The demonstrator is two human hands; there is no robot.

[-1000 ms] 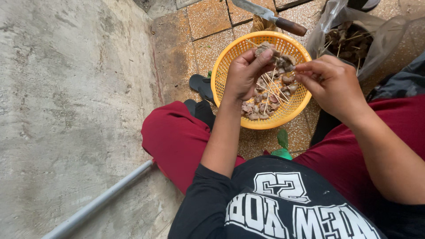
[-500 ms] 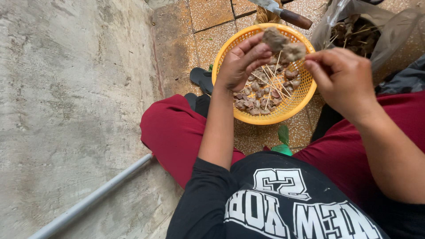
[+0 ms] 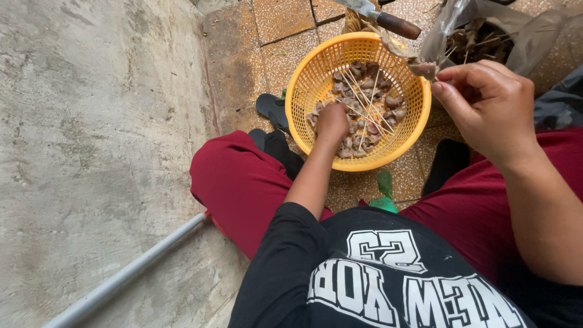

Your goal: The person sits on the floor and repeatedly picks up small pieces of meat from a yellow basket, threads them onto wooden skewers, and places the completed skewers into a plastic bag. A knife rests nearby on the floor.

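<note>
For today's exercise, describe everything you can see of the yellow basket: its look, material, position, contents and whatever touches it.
The yellow basket is round, of what looks like plastic lattice, open-topped and upright on the tiled floor before the person's knees. It holds brownish meat pieces and thin wooden skewers. The left hand reaches inside among the pieces. The right hand is over its right rim, pinching a skewer.

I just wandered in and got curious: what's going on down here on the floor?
A person sits on a tiled floor over a yellow basket of small brownish meat pieces and thin wooden skewers. The left hand reaches down into the basket among the pieces. The right hand is raised beside the rim, pinching a skewer with a meat piece on it. A knife lies beyond the basket.
</note>
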